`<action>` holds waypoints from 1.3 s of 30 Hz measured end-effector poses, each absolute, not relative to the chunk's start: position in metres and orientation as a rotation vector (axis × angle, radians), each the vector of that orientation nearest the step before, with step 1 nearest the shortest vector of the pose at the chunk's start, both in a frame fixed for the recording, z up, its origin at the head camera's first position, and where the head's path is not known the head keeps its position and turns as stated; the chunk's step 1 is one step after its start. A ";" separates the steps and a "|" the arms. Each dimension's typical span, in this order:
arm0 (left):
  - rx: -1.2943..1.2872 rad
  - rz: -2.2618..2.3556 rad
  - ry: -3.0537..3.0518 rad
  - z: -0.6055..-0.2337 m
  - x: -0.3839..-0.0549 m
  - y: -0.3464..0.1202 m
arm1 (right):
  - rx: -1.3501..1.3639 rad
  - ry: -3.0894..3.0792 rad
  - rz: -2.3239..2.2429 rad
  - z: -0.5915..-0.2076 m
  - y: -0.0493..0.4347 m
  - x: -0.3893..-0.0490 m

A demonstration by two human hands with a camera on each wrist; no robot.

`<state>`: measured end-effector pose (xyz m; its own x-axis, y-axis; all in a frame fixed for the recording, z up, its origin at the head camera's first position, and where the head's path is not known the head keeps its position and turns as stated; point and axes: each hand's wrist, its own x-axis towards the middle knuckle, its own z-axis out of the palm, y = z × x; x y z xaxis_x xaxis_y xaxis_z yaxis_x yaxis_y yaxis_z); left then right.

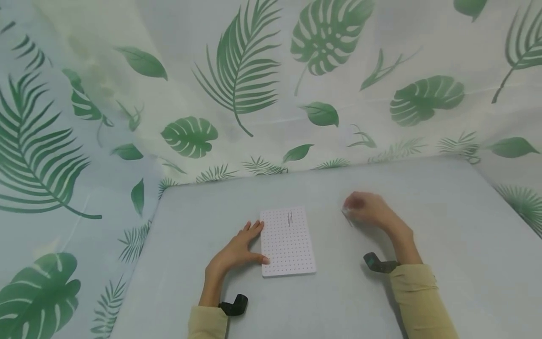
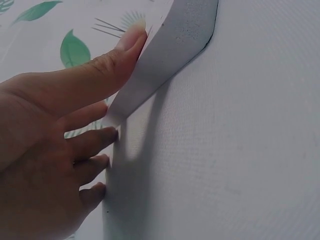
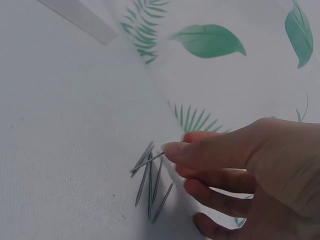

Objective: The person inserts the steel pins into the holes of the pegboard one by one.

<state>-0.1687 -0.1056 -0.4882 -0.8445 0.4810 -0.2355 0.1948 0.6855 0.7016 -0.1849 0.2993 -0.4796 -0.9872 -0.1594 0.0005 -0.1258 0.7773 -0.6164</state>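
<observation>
"Sleeves [image 1: 423, 301] lie nearest, at five and seven o'clock. Where's the board [image 1: 288, 247]?"

"Between eight and nine o'clock from the right hand [image 1: 369, 208], long axis roughly twelve to six. Nearer is the left hand [image 1: 235, 252], spread fingers touching its nine o'clock edge."

"And the right fingers?"

"Pinching one pin [image 3: 154, 158], pointing to eight o'clock. Loose pins [image 3: 150, 195] lie at seven from the fingertips, by the wrist view."

"Surroundings?"

"Pale worktop [image 1: 199, 207], leafy cloth [image 1: 267, 146] beyond at twelve"
</observation>
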 end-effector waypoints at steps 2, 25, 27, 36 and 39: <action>0.527 0.968 2.501 -0.488 -0.168 -0.105 | -0.204 2.922 -1.005 -0.479 0.300 -0.185; 0.505 0.972 2.481 -0.483 -0.166 -0.102 | -0.226 2.987 -1.217 -0.470 0.294 -0.187; 0.505 0.972 2.485 -0.483 -0.166 -0.102 | -0.231 2.975 -1.230 -0.468 0.291 -0.186; 0.493 0.981 2.480 -0.482 -0.165 -0.102 | -0.242 2.900 -1.258 -0.456 0.266 -0.183; 0.501 0.981 2.480 -0.484 -0.166 -0.103 | -0.282 2.870 -1.290 -0.454 0.255 -0.182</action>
<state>-0.1656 -0.1025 -0.4837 -0.8447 0.4722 -0.2520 0.1720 0.6852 0.7077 -0.1822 0.2554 -0.4540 -0.9839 -0.1552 0.0882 -0.1690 0.6508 -0.7402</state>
